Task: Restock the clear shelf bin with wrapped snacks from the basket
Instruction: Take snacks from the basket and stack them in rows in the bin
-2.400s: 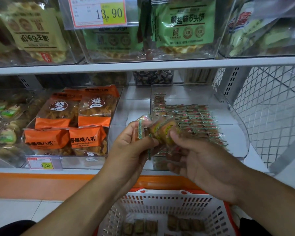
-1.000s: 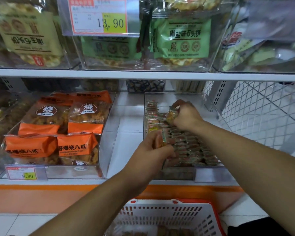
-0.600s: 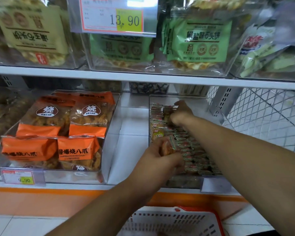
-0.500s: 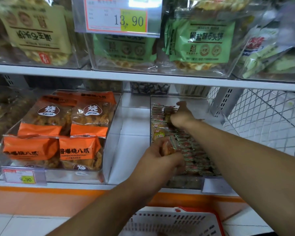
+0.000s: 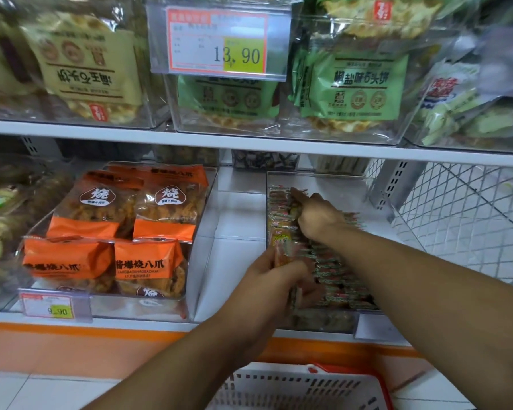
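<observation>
Both hands work inside the bin's left edge.

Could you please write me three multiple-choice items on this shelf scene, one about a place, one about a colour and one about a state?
1. Where is the right hand?
A. In the basket
B. Over the wrapped snacks towards the back of the clear shelf bin
C. On the price tag

2. What colour are the large packets in the bin to the left?
A. Orange
B. Blue
C. Purple

3. What is the left hand doing?
A. Hanging free with nothing in it
B. Pressing flat on the shelf
C. Holding a bunch of wrapped snacks at the bin's front

Answers: 1 B, since the hand lies on the rows deep in the bin; 2 A, since their lower halves are bright orange; 3 C, since snacks stick up out of its grip.
</observation>
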